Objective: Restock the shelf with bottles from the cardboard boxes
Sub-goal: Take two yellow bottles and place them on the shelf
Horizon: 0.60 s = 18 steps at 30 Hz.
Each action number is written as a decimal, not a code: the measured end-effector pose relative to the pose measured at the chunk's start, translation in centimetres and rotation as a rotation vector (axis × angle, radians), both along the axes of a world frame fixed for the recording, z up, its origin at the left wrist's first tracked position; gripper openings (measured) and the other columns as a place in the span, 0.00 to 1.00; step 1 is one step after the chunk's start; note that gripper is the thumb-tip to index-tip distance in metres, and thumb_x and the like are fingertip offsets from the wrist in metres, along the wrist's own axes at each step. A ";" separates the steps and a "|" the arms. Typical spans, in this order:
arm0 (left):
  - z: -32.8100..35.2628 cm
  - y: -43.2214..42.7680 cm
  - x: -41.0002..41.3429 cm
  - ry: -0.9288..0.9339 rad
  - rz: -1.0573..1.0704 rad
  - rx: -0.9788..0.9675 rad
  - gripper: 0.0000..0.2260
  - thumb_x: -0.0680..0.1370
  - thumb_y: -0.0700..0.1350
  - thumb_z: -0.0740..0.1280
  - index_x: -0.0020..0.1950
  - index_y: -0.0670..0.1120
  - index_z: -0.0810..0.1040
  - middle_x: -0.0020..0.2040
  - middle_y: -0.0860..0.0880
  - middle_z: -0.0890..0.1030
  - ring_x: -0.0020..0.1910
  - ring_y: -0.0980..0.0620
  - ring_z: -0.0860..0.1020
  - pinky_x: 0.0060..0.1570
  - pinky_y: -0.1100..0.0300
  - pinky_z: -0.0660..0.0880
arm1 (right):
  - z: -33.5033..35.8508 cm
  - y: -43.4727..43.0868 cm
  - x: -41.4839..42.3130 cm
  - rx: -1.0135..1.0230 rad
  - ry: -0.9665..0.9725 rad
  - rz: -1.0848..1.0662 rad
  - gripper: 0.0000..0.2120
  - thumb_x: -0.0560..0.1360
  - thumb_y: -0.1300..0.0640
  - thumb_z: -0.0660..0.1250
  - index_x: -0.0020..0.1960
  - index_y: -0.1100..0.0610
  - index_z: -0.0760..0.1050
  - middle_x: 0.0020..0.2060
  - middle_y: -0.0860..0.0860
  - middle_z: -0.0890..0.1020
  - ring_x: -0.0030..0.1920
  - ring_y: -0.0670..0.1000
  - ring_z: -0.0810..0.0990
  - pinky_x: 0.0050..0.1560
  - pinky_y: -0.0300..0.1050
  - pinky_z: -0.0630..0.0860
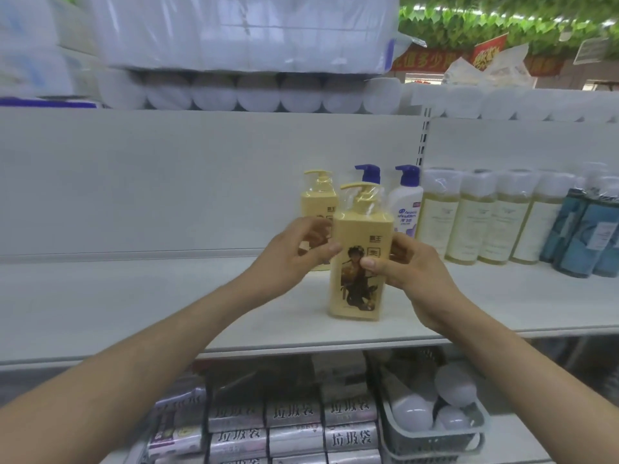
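Shelf (pixel 140 296): broad, pale, mostly bare toward nine o'clock.
Yellow bottle (pixel 360 259): upright near the shelf's front edge, second one at eleven o'clock behind.
Handling: looks full and heavy, stiff, slick; hold the flat sides, never the wrapped pump.
Grips: left hand (pixel 294 252) and right hand (pixel 410 266) both clasp its sides.

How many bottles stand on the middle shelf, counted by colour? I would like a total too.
Yellow pump bottles: 2
White bottles with blue pumps: 2
Pale bottles with white caps: 4
Teal bottles: at least 2; more may be cut off
Total: at least 10
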<state>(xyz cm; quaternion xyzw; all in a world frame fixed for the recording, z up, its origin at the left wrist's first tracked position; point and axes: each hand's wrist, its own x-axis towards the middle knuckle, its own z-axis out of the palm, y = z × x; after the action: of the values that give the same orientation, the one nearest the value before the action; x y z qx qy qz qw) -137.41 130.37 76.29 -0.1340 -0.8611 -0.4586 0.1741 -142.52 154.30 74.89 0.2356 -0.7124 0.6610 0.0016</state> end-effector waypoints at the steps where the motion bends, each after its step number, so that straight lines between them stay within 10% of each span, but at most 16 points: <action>1: 0.2 -0.2 0.8 -0.043 -0.024 0.010 0.30 0.76 0.67 0.73 0.75 0.59 0.71 0.66 0.61 0.79 0.63 0.60 0.81 0.60 0.59 0.80 | -0.1 -1.2 -0.1 0.003 0.004 0.011 0.21 0.75 0.57 0.79 0.66 0.51 0.81 0.56 0.46 0.88 0.60 0.48 0.86 0.62 0.53 0.81; 7: -0.6 -4.4 2.8 -0.116 0.119 0.074 0.35 0.75 0.44 0.81 0.76 0.57 0.67 0.65 0.53 0.80 0.55 0.50 0.87 0.55 0.48 0.85 | -0.6 -8.2 -0.1 0.015 0.017 0.120 0.20 0.77 0.54 0.77 0.67 0.49 0.80 0.57 0.43 0.88 0.59 0.44 0.85 0.63 0.52 0.82; 18: -2.2 -12.9 0.2 -0.082 0.212 0.268 0.30 0.74 0.41 0.82 0.66 0.64 0.74 0.62 0.52 0.82 0.53 0.54 0.87 0.46 0.55 0.86 | 2.8 -10.2 -3.7 0.345 0.330 -0.157 0.18 0.81 0.49 0.72 0.70 0.50 0.78 0.60 0.44 0.84 0.58 0.42 0.82 0.55 0.40 0.78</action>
<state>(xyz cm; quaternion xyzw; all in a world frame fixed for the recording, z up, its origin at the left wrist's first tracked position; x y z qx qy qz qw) -137.25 117.47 74.11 0.0008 -0.8079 -0.5536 0.2023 -146.25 144.09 77.69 0.2810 -0.8210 0.4800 0.1292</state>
